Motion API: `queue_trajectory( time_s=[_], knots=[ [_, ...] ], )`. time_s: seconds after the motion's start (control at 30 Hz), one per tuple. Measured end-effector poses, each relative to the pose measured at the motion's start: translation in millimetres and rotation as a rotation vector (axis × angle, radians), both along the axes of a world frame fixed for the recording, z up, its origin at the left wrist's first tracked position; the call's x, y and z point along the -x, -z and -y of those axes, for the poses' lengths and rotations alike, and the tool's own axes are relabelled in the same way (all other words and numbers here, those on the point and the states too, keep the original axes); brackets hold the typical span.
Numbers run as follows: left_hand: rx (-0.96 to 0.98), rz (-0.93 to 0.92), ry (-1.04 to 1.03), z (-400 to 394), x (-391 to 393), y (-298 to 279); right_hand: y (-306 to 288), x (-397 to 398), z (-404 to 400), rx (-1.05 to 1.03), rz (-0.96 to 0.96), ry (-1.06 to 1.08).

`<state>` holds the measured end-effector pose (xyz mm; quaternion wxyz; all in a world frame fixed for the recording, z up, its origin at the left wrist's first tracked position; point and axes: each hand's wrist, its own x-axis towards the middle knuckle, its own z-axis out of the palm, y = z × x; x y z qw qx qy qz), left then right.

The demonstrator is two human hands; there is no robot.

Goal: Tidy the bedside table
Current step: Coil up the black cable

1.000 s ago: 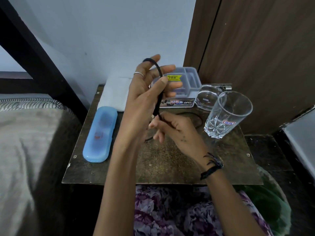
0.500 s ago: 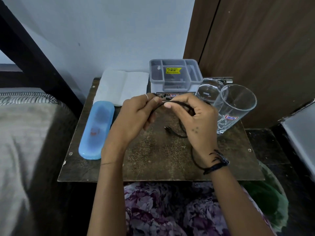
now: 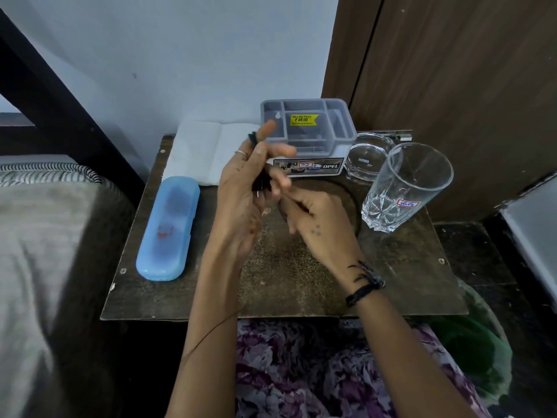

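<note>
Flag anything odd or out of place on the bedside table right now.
Nothing is spilled or broken. The tall glass and the organizer box still carry price stickers. A black cable trails loose across the table while both hands work it: left hand holds the wound part, right hand feeds it.

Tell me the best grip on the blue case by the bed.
Probably pinch the blue case across its narrow width near the middle, coming from above. It lies flat on the table, long axis running front to back, with bare table on its right and the edge close on its left. The rounded ends taper, so they'd likely slip.
</note>
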<state>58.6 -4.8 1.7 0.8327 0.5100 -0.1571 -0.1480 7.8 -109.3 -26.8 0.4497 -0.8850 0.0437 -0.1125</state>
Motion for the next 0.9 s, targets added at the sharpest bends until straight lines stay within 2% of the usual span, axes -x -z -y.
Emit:
queue_trajectory(
  time_s=[0.07,0.17,0.23,0.27,0.33,0.43,0.53,0.67,0.77,0.9],
  knots=[
    [-0.141,0.073,-0.091,-2.2,-4.0,5.3,-4.0,3.7,-2.0,0.082,0.069,-0.030],
    [-0.523,0.298,-0.174,-6.5,-6.6,15.8,-9.0,5.6,-2.2,0.063,0.247,0.004],
    [-0.720,0.390,-0.142,-9.8,-6.2,19.6,-11.0,5.3,4.8,0.068,0.351,0.053],
    [-0.736,0.373,-0.105,-10.2,-4.8,18.4,-12.0,5.4,9.0,0.100,0.404,0.075],
    [-0.706,0.287,-0.022,-10.3,-1.2,14.3,-11.1,5.3,16.7,0.122,0.490,0.101],
    [-0.596,0.138,0.176,-9.4,1.4,8.6,-7.0,3.4,24.8,0.038,0.524,0.132],
    [-0.423,0.054,0.339,-9.0,0.9,7.1,-6.1,1.7,27.0,-0.119,0.488,0.177],
    [-0.132,-0.064,0.445,-6.3,2.9,11.6,-3.7,-4.8,19.0,-0.433,0.419,0.212],
    [0.054,-0.063,0.397,0.5,8.4,11.5,3.4,-11.5,12.2,-0.529,0.315,0.230],
    [0.234,-0.078,0.206,5.8,8.4,7.5,7.7,-11.7,9.0,-0.442,0.134,0.171]
  ],
)
